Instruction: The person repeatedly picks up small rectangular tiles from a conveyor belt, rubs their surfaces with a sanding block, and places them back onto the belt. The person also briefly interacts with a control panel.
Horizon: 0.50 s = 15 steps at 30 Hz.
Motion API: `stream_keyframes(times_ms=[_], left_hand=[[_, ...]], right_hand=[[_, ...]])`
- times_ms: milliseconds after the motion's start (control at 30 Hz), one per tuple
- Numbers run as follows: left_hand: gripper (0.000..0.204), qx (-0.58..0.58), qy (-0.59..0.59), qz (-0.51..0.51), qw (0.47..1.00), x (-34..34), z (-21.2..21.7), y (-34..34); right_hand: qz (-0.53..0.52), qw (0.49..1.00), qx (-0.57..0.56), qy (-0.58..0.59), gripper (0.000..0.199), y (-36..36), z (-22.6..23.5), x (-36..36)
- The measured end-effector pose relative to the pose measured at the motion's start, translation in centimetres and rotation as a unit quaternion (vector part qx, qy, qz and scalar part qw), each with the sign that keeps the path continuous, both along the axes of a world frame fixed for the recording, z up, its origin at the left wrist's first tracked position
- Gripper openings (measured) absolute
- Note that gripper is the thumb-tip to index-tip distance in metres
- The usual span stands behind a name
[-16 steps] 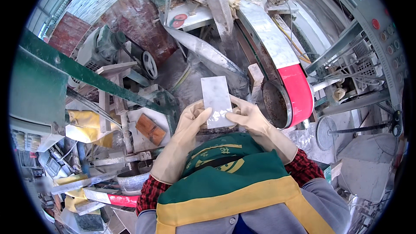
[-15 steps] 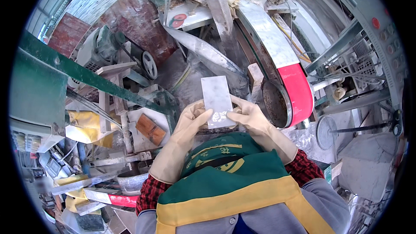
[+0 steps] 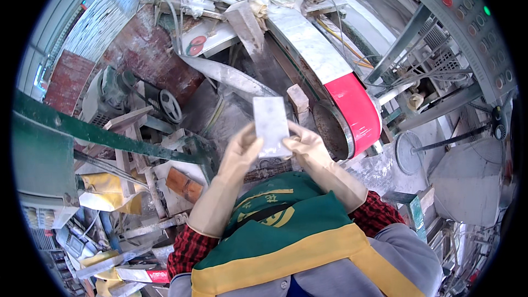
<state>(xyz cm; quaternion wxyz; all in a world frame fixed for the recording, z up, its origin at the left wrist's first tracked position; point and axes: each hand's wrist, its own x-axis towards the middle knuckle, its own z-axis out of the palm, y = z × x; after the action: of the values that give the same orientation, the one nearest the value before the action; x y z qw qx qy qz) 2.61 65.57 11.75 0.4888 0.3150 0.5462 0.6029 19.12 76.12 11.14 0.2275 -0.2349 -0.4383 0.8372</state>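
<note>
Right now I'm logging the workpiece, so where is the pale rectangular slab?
In the head view the pale slab sits just left of centre, held upright between the gloved left hand and right hand, in front of the red-and-white belt guard.

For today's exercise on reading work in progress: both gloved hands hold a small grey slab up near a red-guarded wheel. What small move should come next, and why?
Probably lower the slab slightly toward the wheel to its right. The left hand and right hand grip its lower edge from either side, holding it upright and clear of the wheel's rim, so it is firmly supported but not yet touching anything.
</note>
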Motion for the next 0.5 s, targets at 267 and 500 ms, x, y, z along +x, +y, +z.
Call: stream_keyframes(times_ms=[267,500], left_hand=[[0.071,-0.121,0.034,-0.074,0.989,0.5,-1.0,-3.1],[0.059,-0.175,0.031,0.079,0.981,-2.2,-3.8,-10.1]], right_hand=[[-0.311,0.939,0.083,-0.124,0.052,9.0,-5.6,2.4],[-0.402,0.906,0.063,-0.117,0.059,13.1,-7.8,4.6]])
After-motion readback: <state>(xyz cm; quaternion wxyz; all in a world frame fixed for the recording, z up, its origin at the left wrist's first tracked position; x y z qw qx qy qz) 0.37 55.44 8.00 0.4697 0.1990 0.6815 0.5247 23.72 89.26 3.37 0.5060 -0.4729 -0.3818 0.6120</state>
